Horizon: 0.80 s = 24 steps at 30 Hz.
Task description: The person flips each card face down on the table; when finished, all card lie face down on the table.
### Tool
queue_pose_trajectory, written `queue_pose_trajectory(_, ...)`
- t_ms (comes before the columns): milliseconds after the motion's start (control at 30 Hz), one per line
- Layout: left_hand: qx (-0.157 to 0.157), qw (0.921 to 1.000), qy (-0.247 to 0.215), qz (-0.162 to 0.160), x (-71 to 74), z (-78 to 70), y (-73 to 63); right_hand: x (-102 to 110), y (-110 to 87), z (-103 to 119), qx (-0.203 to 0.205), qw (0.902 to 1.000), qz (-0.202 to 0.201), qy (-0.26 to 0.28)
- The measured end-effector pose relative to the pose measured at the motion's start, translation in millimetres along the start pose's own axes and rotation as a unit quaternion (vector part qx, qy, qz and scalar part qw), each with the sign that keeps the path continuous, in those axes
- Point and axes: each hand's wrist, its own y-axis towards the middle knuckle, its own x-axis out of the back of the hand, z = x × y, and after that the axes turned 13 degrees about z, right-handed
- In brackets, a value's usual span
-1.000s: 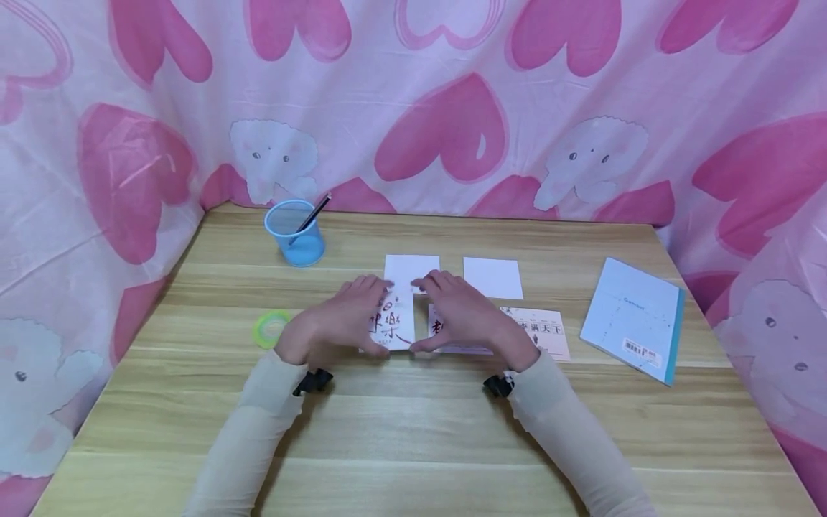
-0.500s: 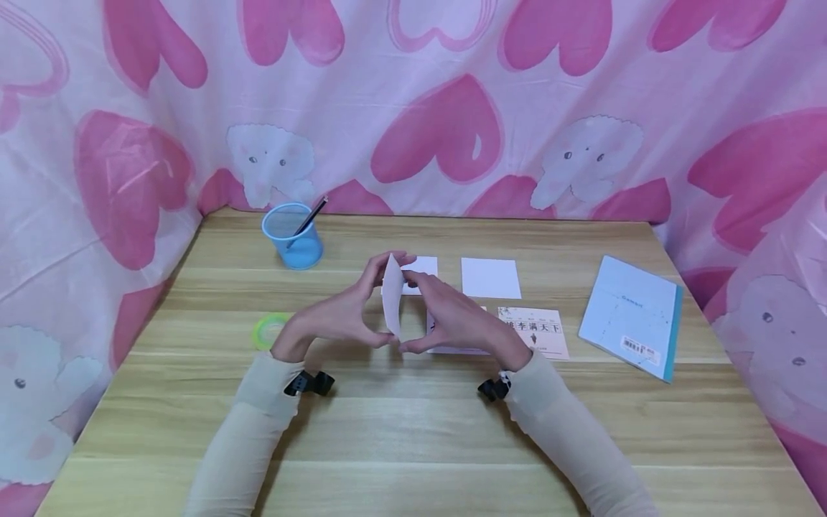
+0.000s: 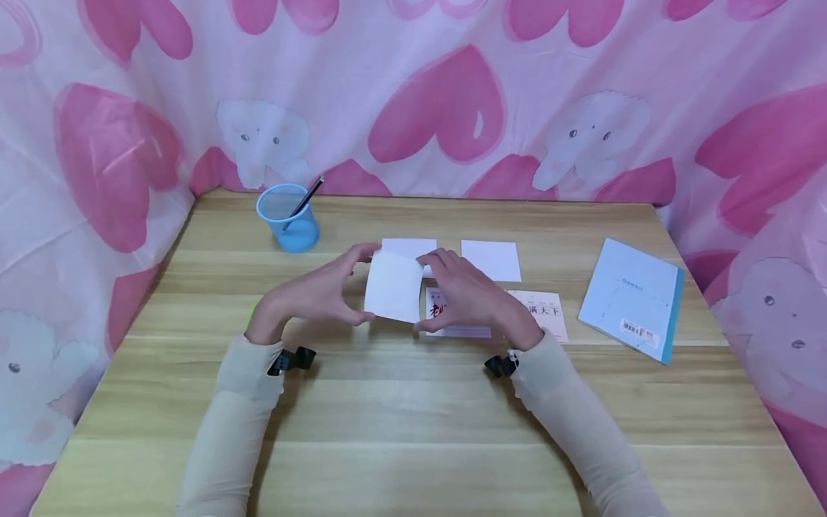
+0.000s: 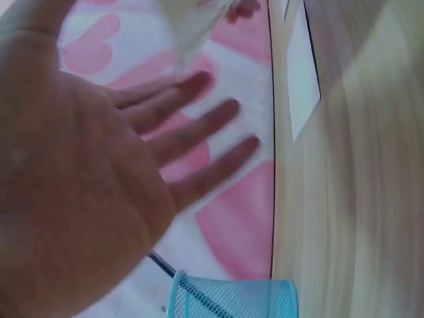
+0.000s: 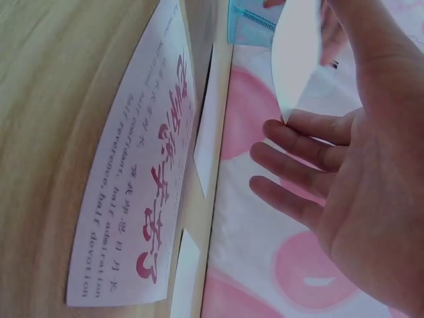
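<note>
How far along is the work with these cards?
Seemingly done: the far-left card and far-right card lie blank side up. In hand: the right hand holds a white card, blank side showing. Seemingly remaining: the near-left card and near-right card, both writing up.

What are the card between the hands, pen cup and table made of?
Card: likely thin cardstock, matte white; it bows slightly but holds its shape.
Pen cup: probably painted metal mesh, blue; fine holes show. Plastic possible.
Table: wood or laminate, low sheen; pale grain streaks fit both.
</note>
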Motion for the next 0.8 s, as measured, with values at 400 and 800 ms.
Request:
queue_pose_trajectory(400, 0.151, 0.9764, 0.138, 0.069, -12.5, 11.0, 12.8, -17.3, 6.1, 3.1, -0.027, 0.9955, 0.068, -0.061)
queue_pose_trajectory(800, 0.206, 0.9600, 0.171, 0.082, -17.6, 13.4, 19.7, -21.5, 7.4, 6.1, -0.036, 0.9926, 0.096, -0.066)
